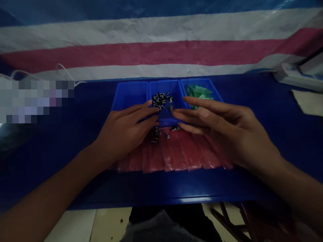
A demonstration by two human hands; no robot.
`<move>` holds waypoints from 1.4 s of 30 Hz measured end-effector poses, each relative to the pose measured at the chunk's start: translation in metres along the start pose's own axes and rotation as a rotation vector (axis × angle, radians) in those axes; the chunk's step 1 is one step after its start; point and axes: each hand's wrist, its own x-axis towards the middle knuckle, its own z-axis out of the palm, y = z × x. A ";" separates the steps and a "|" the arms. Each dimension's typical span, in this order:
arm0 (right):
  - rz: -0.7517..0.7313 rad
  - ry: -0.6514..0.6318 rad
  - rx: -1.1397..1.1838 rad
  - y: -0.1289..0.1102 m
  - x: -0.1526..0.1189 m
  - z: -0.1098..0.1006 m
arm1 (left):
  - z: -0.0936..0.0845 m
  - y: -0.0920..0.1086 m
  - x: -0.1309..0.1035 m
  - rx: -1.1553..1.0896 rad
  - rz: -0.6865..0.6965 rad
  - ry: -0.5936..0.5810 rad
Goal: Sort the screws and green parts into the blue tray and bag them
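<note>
My left hand (124, 127) reaches over the front edge of the blue bins, fingers stretched out and slightly apart, with nothing visible in them. Small dark screws (154, 136) lie on the red plastic bags (171, 156) just under its fingertips. Opposite it, my right hand (227, 126) is spread above the front of the middle blue bin (165, 121). One blurred screw (171, 108) is at its fingertips; whether it touches them I cannot tell. A pile of similar screws (158, 98) sits inside the middle bin. Another single screw (168, 135) rests on the bags between the hands.
The left blue bin (131, 88) and the right blue bin (209, 84), with green plastic bags (198, 90) in it, flank the middle one. A power strip (295, 75) and cardboard (308, 102) lie at right on the blue table (161, 191). Striped sheeting (151, 53) hangs behind.
</note>
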 end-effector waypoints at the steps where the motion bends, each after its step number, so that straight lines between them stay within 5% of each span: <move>1: -0.036 0.022 -0.031 -0.001 -0.001 0.000 | 0.000 0.000 0.000 0.001 -0.001 -0.001; 4: -0.224 -0.014 -0.415 0.000 -0.004 0.000 | 0.000 0.000 -0.002 -0.013 -0.016 -0.007; 7: -0.489 -0.277 -0.912 0.010 -0.003 -0.001 | 0.001 0.000 -0.003 -0.031 -0.028 -0.002; 11: -0.557 -0.511 -1.121 0.021 0.000 -0.002 | 0.002 0.000 -0.003 -0.038 -0.026 0.015; 19: -0.579 -0.455 -1.063 0.018 0.000 -0.004 | 0.001 -0.002 -0.001 -0.026 -0.001 0.027; 24: -0.566 -0.310 -0.908 0.014 -0.003 -0.003 | 0.001 -0.001 -0.001 -0.034 -0.005 0.011; 28: -0.353 -0.183 -0.613 0.006 -0.003 0.001 | -0.001 -0.001 0.000 0.000 -0.013 -0.005; 31: -0.142 -0.204 -0.261 -0.001 -0.001 0.004 | -0.001 -0.001 0.000 -0.011 -0.007 -0.003; 35: 0.034 -0.238 -0.187 -0.006 0.001 0.001 | 0.000 -0.002 -0.001 -0.027 -0.004 0.006; 38: 0.079 -0.263 -0.199 -0.005 0.002 -0.002 | -0.001 -0.002 -0.002 -0.017 -0.014 -0.007; 42: 0.014 -0.134 -0.076 -0.004 0.002 -0.003 | -0.001 -0.002 -0.001 -0.005 0.004 -0.005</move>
